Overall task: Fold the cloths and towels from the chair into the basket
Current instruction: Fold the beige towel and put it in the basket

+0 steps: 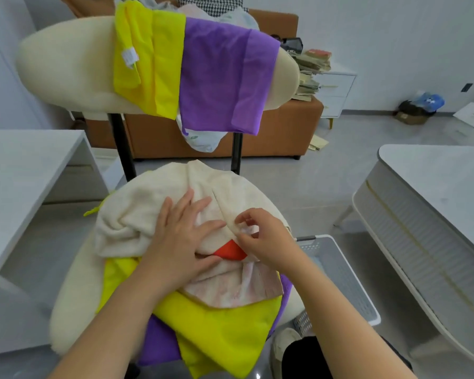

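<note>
- Centrally, the right hand (263,242) curls thumb and forefinger into a pinch on a folded edge of the cream towel (137,214). Its other fingers bend loosely above the fabric.
- Just beside it, the left hand (181,239) lies flat on the same towel, with its fingers (200,205) straight, spread and pressing down.
- Between the two hands, a wedge of orange cloth (230,250) shows from under the towel.
- That towel is heaped on the chair seat (66,310) in the lower middle of the frame. It lies on top of a yellow cloth (216,332) and a purple cloth (156,343), which hang over the seat's near edge.
- Toward the top of the frame, a draped yellow cloth (159,77) and a draped purple cloth (222,77) hang side by side over the chair back (66,69), their edges touching.
- A small white label (129,56) sits on the draped yellow cloth, its print too blurred to read.
- A white perforated basket (340,269) stands on the floor at the lower right, just beside the seat. The right forearm crosses its near corner, and its contents cannot be made out.
- At the upper right, a stack of books (312,69) rests by a white drawer unit (337,91); no title is legible.
</note>
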